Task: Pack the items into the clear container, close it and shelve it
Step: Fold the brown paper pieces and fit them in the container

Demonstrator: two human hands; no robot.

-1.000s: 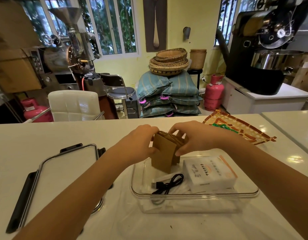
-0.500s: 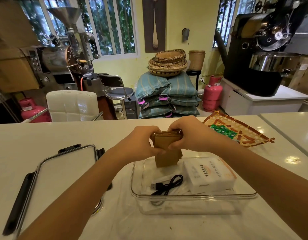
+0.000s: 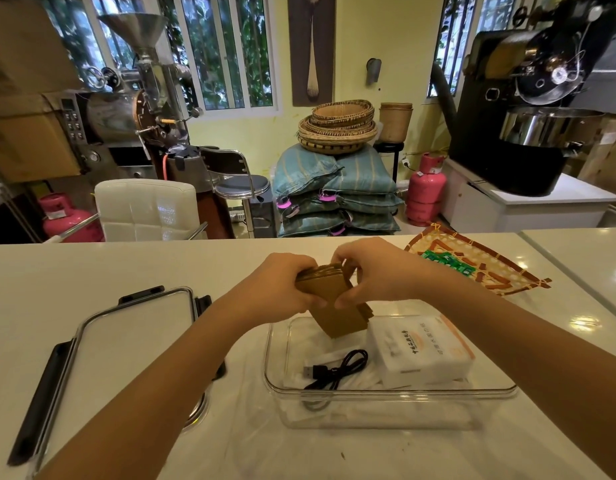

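Both hands grip a stack of flat brown kraft-paper pieces (image 3: 337,303) above the far left corner of the clear rectangular plastic container (image 3: 389,393) on the white counter (image 3: 92,268). The left hand (image 3: 279,285) clasps the stack's left edge, fingers curled around it; the right hand (image 3: 376,271) pinches its upper right side. The stack tilts, its lower end dipping inside the container's rim. Inside lie a coiled black USB cable (image 3: 337,368) and, to its right, a white packet with orange trim (image 3: 421,351). The container's clear lid with black latches (image 3: 126,327) rests on the counter to the left.
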